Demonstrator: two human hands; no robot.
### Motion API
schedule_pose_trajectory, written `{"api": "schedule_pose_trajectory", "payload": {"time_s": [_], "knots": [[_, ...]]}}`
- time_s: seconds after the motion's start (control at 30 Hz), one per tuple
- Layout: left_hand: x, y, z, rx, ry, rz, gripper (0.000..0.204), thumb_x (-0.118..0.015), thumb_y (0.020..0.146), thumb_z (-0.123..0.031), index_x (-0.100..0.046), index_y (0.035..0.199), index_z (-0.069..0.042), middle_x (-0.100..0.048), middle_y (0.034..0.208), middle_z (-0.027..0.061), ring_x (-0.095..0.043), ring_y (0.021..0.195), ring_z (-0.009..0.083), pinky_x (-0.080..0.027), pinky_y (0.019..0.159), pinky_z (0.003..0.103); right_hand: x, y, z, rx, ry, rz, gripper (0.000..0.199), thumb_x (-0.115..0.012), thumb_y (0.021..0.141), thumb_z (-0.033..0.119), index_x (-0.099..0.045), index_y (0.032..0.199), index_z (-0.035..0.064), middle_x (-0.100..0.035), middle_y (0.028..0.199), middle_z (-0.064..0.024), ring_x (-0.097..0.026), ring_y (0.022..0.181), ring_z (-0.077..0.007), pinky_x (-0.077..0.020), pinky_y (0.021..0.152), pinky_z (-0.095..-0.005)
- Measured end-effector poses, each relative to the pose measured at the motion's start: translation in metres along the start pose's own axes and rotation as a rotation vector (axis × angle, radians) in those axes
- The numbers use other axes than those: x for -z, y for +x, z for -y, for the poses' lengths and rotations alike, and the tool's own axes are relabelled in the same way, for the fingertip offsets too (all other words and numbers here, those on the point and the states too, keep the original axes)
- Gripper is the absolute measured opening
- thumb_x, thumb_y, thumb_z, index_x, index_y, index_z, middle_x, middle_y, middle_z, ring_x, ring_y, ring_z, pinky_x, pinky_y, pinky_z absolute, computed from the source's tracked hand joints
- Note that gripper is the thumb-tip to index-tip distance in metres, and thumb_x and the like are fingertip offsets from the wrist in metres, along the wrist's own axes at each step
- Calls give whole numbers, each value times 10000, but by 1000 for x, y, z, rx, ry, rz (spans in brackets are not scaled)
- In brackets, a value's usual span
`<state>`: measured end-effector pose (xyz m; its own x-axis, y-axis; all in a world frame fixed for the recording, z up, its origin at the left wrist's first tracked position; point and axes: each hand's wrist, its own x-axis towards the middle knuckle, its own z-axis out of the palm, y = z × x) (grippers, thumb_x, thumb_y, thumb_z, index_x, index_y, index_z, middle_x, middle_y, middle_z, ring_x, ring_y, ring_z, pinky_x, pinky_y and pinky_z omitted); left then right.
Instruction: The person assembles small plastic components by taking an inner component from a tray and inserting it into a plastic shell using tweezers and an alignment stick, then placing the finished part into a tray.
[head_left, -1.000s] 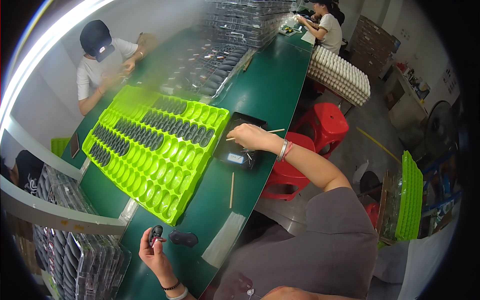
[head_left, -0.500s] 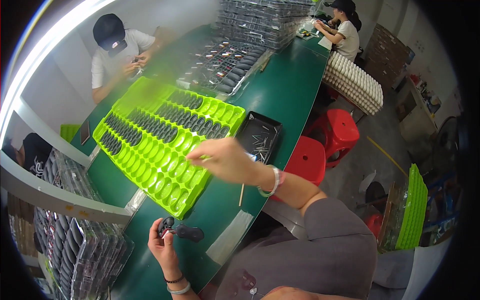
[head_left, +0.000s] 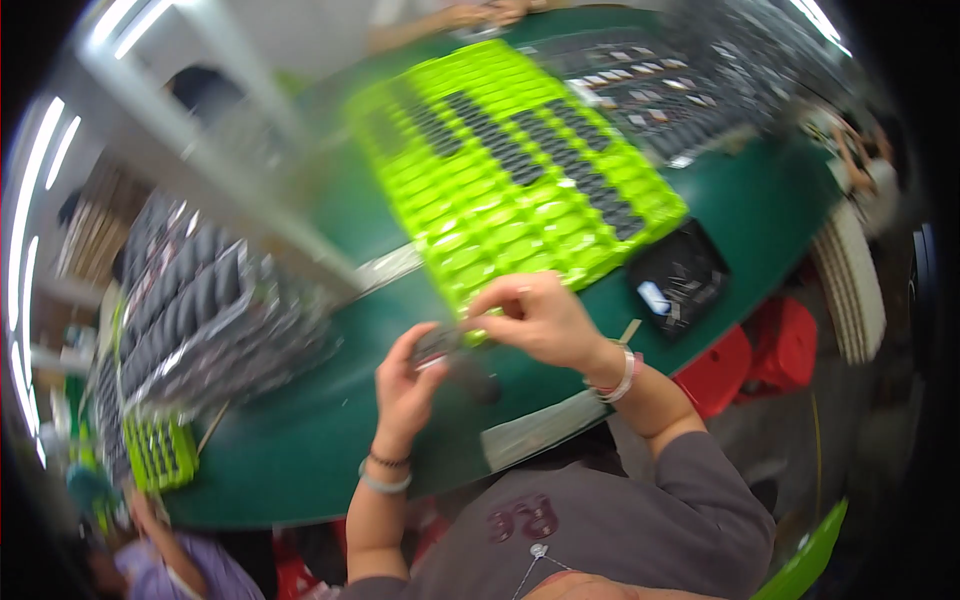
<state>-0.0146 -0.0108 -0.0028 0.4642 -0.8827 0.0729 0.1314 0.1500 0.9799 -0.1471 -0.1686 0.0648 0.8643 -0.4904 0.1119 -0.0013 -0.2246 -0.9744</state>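
My left hand (head_left: 408, 385) holds a small dark part (head_left: 440, 346) just above the green table (head_left: 300, 440). My right hand (head_left: 535, 320) meets it from the right, its fingertips pinched at the same part; what they pinch is blurred. Both hands hover at the near edge of a bright green compartment tray (head_left: 510, 180), whose far pockets hold rows of dark parts. A second small dark piece (head_left: 478, 380) lies on the table under my hands.
A black tray (head_left: 680, 280) of small pieces sits right of the green tray. Stacks of filled dark trays (head_left: 190, 320) stand at the left. Red stools (head_left: 770, 350) are below the table's right edge. Another person's hands (head_left: 470, 12) work at the far side.
My right hand came back from the black tray to meet my left hand. The view swung sharply left and down, so the green tray now fills the upper middle.
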Motion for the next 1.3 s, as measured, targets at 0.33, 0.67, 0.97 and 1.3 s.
{"api": "schedule_pose_trajectory", "payload": {"time_s": [0.33,0.67,0.97,1.3], "knots": [[6,-8,-1,-41,8,17,523,-700,805,-156,-459,1238,12,-566,1064,59,-551,947,116,-455,809,248,-24,-4,-14,145,94,-37,81,-643,778,10,-649,858,5,-633,889,-89,-595,691,-141,-448,585,-230],[3,-11,-5,-41,-21,43,530,-706,799,-148,-459,1238,19,-550,1081,57,-537,973,124,-441,854,265,-28,-7,-12,201,9,-74,89,-657,756,17,-638,839,-11,-629,844,-120,-621,762,-207,-482,665,-273],[3,-11,-6,-48,-7,35,534,-715,791,-160,-470,1229,21,-544,1097,60,-528,987,128,-440,859,268,-30,-8,-10,140,37,-81,77,-653,757,11,-636,827,-15,-630,849,-116,-619,747,-190,-477,640,-266],[4,-10,-6,-60,0,20,528,-715,789,-151,-473,1223,26,-541,1097,61,-528,981,125,-444,851,265,-30,-9,-12,155,62,-39,65,-640,774,13,-647,834,-9,-619,909,-90,-571,661,-90,-383,463,-191]]}}
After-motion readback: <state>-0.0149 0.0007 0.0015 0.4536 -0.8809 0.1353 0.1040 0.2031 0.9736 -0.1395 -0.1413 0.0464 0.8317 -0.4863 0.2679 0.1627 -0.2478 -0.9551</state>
